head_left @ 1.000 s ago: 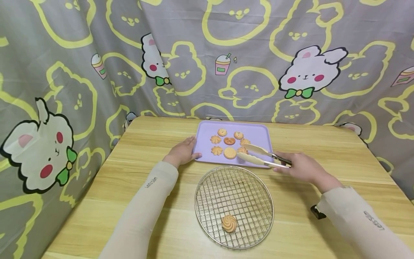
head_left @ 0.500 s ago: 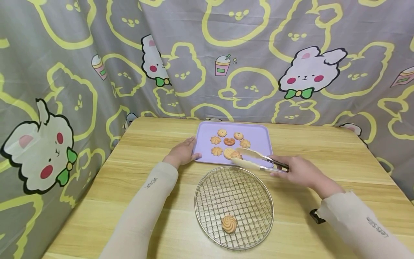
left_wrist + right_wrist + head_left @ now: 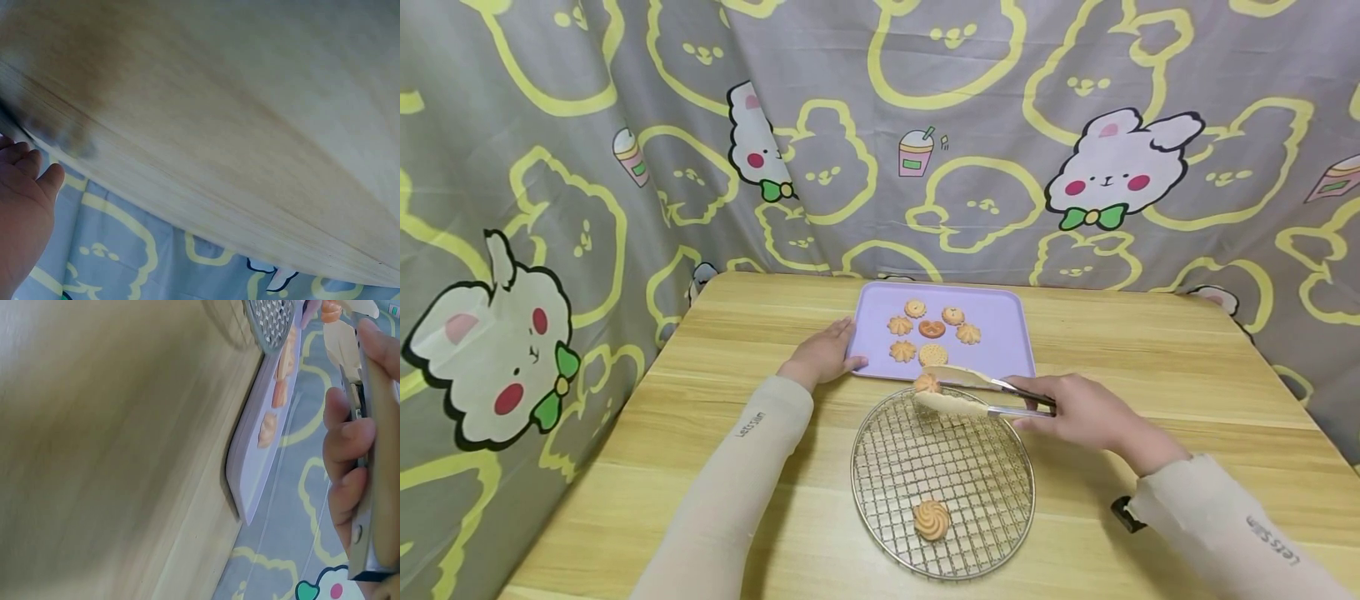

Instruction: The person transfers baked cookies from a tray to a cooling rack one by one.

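Observation:
My right hand [image 3: 1086,412] grips a pair of tongs [image 3: 951,405] with pale tips. Between those tips is a small ridged cookie [image 3: 927,383], held above the far rim of a round wire cooling rack [image 3: 970,467]. The right wrist view shows fingers curled round the handles of the tongs [image 3: 381,469]. My left hand [image 3: 822,350] rests against the left side of a lilac tray [image 3: 1003,333], its fingers extended and the thumb at the front corner. A swirled cookie [image 3: 932,519] lies on the near part of the rack.
Several cookies of different shapes lie on the tray, among them a darker pretzel-shaped one [image 3: 932,328] and a round one [image 3: 933,356]. The wooden table [image 3: 700,383] meets a patterned curtain [image 3: 850,225] at its back and left.
The right hand and tongs have moved left and toward the near side, carrying the ridged cookie off the tray to above the rack's far edge. The left hand has stayed in place.

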`<state>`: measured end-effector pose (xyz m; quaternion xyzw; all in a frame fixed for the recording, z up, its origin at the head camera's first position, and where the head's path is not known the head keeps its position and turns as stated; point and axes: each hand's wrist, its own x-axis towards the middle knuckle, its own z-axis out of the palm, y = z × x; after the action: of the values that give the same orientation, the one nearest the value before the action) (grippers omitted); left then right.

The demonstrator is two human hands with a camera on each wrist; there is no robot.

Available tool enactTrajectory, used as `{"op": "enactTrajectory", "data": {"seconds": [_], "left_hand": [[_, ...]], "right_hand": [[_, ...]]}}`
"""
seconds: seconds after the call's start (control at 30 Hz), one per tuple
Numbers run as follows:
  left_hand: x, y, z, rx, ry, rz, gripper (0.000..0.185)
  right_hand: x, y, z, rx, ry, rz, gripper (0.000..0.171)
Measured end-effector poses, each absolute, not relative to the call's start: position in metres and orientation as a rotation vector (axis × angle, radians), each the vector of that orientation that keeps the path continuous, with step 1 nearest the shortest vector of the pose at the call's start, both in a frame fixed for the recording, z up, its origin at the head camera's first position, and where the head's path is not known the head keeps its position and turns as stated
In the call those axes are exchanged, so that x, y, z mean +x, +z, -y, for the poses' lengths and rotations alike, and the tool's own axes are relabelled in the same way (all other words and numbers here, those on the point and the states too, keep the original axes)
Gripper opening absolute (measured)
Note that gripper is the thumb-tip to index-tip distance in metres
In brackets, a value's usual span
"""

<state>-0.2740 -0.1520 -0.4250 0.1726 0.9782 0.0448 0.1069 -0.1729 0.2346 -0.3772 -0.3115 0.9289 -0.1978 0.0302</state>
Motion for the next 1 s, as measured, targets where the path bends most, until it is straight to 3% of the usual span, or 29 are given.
{"op": "enactTrajectory", "data": {"seconds": [0.3, 1.0], "left_hand": [[-0.273, -0.426, 0.152, 0.512, 0.141, -2.881, 0.085], [-0.273, -0.423, 0.151, 0.516, 0.108, -2.894, 0.084]], "right_hand": [[-0.167, -0.38, -0.224, -1.01, -0.601, -2.787, 0.065], [-0.16, -0.386, -0.208, -1.201, -0.646, -2.587, 0.06]]}}
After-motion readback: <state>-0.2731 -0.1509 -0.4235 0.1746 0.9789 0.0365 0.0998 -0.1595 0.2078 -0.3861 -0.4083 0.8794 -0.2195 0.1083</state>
